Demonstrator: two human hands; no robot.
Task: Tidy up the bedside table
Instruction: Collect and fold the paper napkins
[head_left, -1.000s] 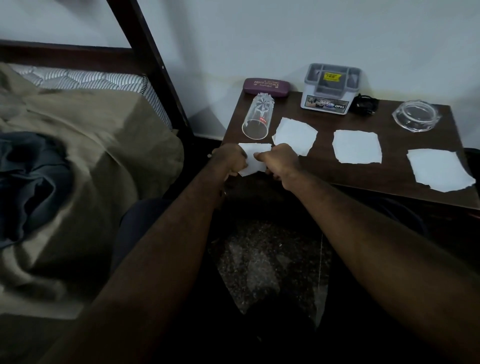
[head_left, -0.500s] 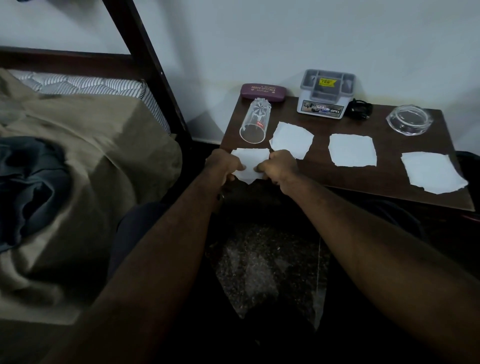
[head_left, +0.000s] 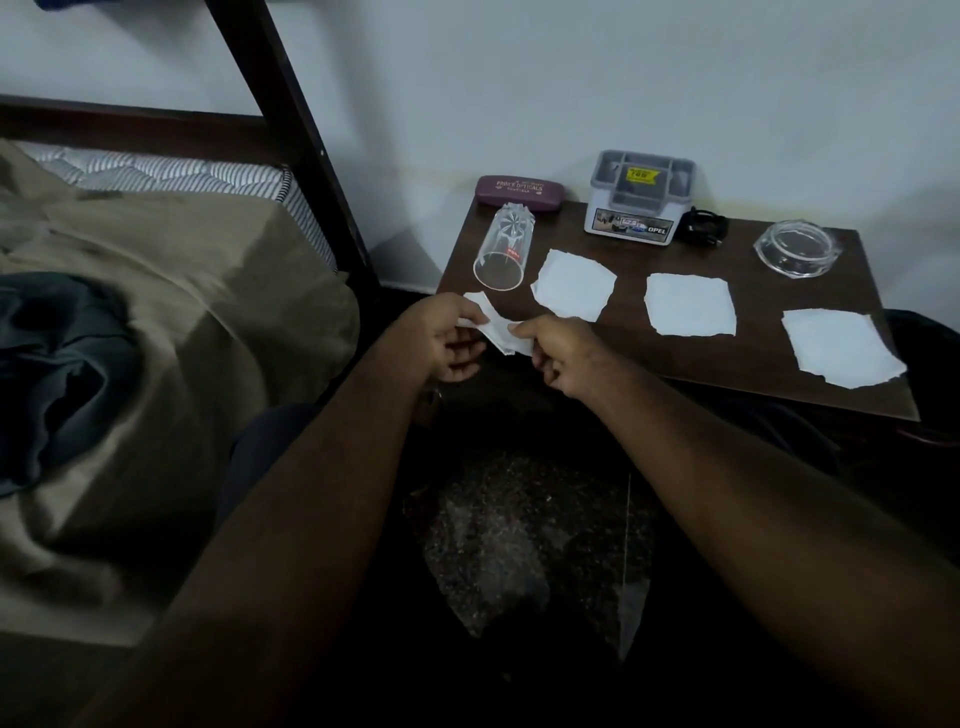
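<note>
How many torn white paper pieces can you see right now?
4. One crumpled white paper piece is held between both hands at the table's front left corner; three lie flat on the dark wooden table: left, middle, right.

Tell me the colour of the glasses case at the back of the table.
Maroon, with pale lettering on its lid; the glasses case shows in the head view, the only one.

Rumpled tan blanket (head_left: 156, 291) on striped mattress (head_left: 171, 174) — dark bedpost (head_left: 291, 140)
</note>
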